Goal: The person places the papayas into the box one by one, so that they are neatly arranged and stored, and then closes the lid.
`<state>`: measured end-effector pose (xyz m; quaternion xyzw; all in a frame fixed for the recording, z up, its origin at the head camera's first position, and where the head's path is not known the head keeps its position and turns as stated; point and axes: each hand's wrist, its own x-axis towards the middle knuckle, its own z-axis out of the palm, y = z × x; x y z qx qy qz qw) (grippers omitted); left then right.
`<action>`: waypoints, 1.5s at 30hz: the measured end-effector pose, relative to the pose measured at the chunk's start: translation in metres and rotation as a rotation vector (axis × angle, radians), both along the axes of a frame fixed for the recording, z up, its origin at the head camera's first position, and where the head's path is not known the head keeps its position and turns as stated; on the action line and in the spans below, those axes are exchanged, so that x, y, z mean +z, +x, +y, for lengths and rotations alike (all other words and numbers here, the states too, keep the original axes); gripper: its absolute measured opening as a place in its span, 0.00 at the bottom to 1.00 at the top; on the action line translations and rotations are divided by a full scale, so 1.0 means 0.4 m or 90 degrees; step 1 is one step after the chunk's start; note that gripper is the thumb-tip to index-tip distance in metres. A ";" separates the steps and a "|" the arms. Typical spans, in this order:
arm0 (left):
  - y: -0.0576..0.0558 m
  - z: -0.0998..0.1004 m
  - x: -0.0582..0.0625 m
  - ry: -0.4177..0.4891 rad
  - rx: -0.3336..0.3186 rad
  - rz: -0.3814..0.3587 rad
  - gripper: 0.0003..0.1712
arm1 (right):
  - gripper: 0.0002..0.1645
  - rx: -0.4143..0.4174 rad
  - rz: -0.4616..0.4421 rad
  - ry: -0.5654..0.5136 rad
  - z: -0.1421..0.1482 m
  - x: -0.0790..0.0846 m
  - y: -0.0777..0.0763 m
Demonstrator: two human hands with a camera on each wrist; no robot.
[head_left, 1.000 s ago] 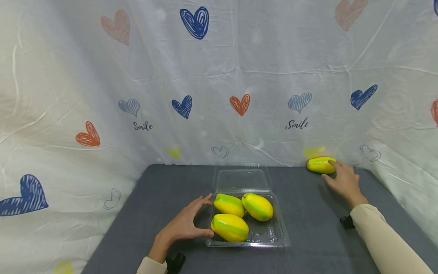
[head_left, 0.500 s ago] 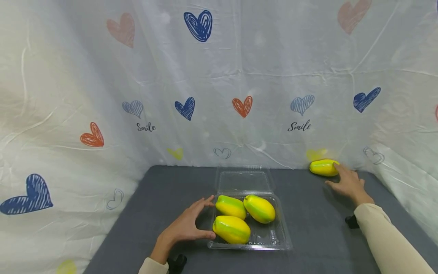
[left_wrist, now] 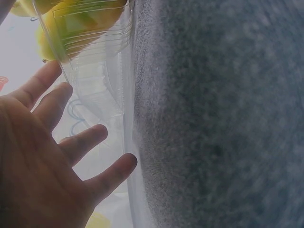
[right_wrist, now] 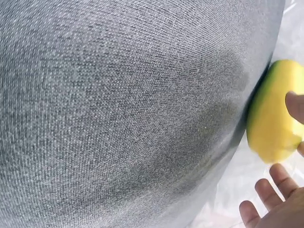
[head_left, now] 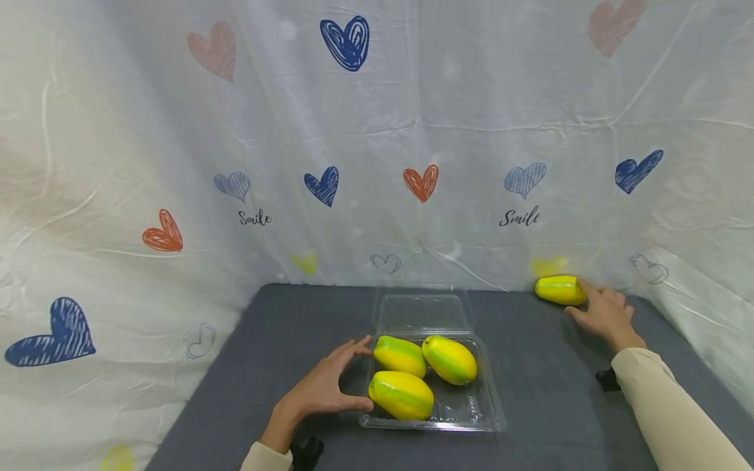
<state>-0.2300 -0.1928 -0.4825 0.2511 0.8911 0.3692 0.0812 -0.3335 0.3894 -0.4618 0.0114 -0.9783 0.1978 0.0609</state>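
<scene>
In the head view, my right hand (head_left: 607,316) is at a yellow-green papaya (head_left: 559,290) lying at the table's far right, by the curtain. Its index finger reaches the fruit's right end, and the thumb points toward its near side. The right wrist view has the thumb in front of the papaya (right_wrist: 273,116), other fingers spread below; firm contact cannot be told. My left hand (head_left: 318,386) stands with spread fingers at the left side of a clear plastic clamshell box (head_left: 459,415). Inside it lie three papayas: back left (head_left: 400,356), back right (head_left: 450,360) and front left (head_left: 402,395).
The box's clear lid (head_left: 423,313) lies folded back behind it. A dark grey cloth (head_left: 530,386) covers the table. Behind and at both sides hangs a white curtain (head_left: 365,131) printed with hearts and "Smile".
The head view has shifted slightly, so everything sits a little further right. My right hand has edged rightward along the far papaya. My left hand keeps its place at the box.
</scene>
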 end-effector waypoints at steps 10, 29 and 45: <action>-0.002 0.000 -0.003 0.004 0.000 0.001 0.44 | 0.37 -0.011 0.056 -0.033 -0.005 -0.001 -0.014; 0.000 0.003 0.000 0.007 -0.002 0.001 0.44 | 0.37 0.046 0.071 -0.040 -0.018 -0.017 -0.023; 0.000 0.003 0.002 0.007 -0.003 0.004 0.44 | 0.40 0.077 0.057 -0.080 -0.022 -0.018 -0.016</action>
